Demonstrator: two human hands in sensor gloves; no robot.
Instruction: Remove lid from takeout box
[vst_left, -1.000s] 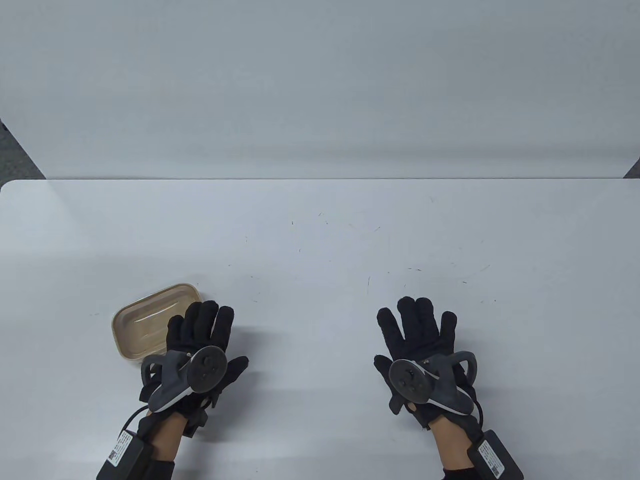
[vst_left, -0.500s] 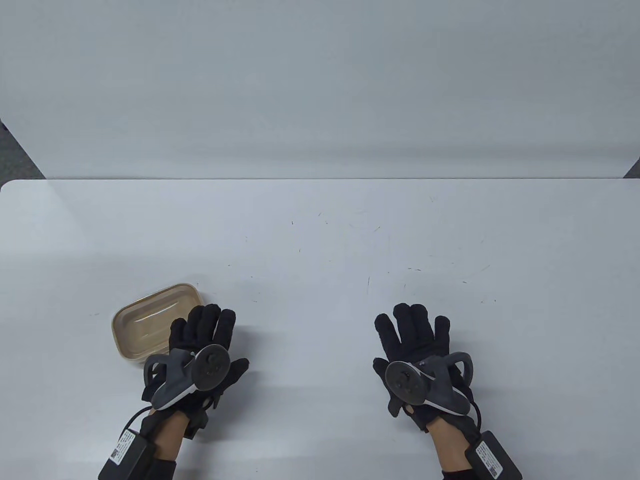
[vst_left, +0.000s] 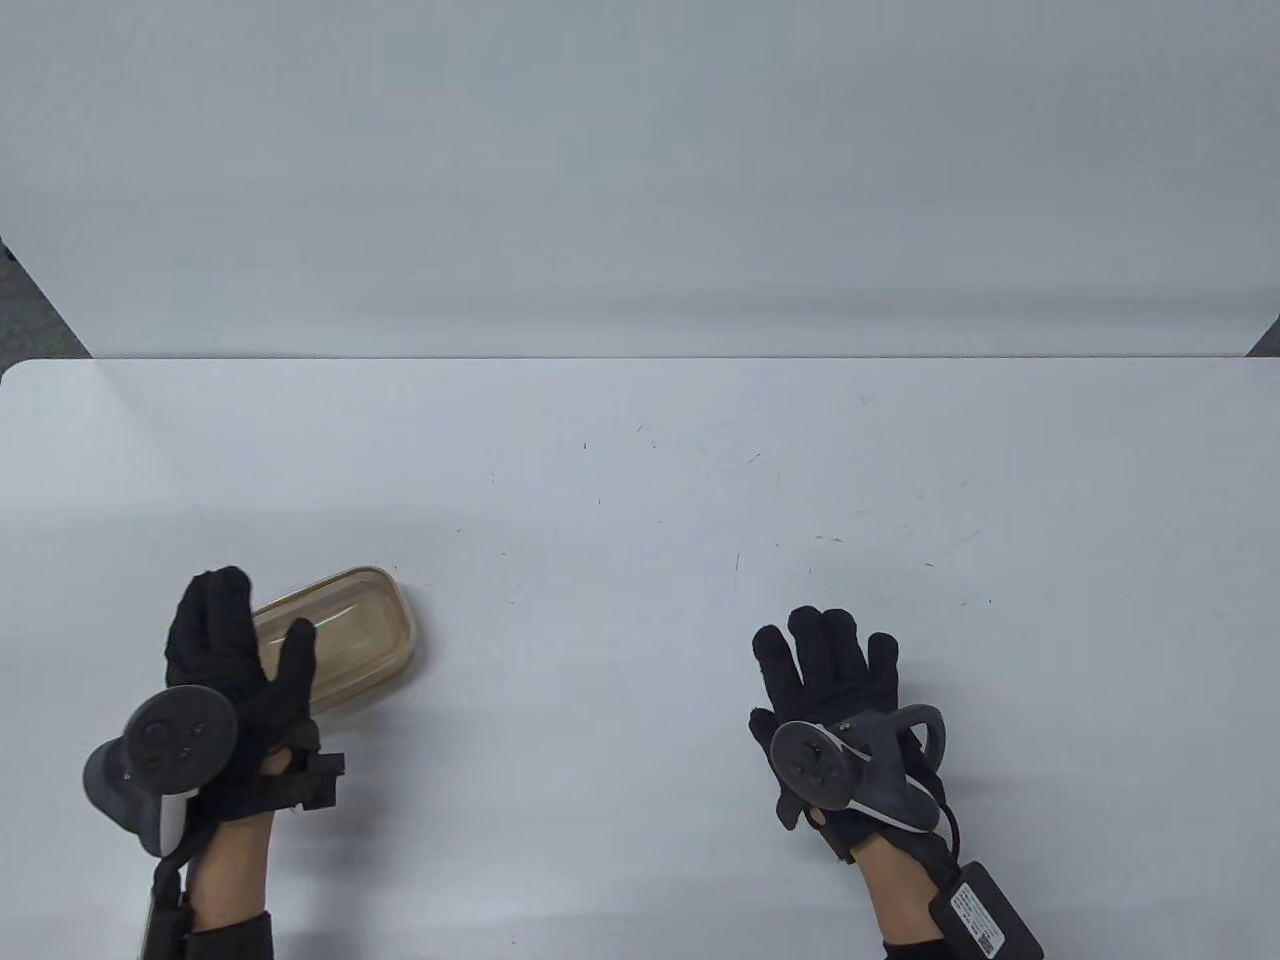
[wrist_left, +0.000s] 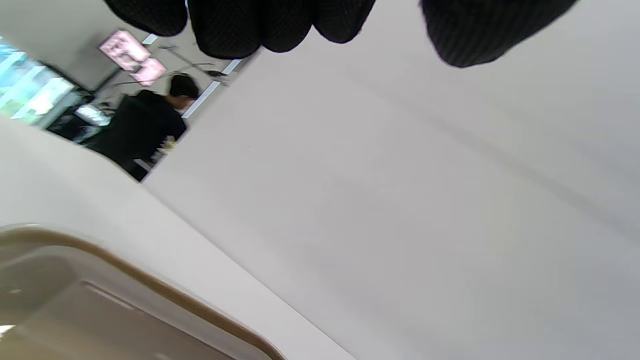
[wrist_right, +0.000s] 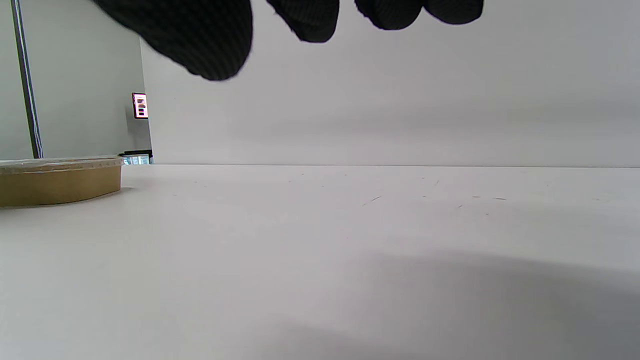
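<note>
A tan takeout box (vst_left: 360, 635) with a clear lid (vst_left: 350, 625) lies on the white table (vst_left: 640, 470) at the front left. My left hand (vst_left: 250, 625) is raised over the box's left end with its fingers spread and covers that end in the table view. In the left wrist view its fingertips (wrist_left: 240, 25) hang apart from the box (wrist_left: 100, 310), holding nothing. My right hand (vst_left: 800, 675) rests flat and open on the table at the front right, far from the box. The right wrist view shows the box (wrist_right: 60, 182) at its left edge with the lid on.
A plain white wall panel (vst_left: 640, 180) stands behind the table's far edge. Small dark scratches (vst_left: 740, 565) mark the tabletop.
My left hand has lifted and swung left from the box's right end to above its left end, uncovering the right end. My right hand has drawn back slightly.
</note>
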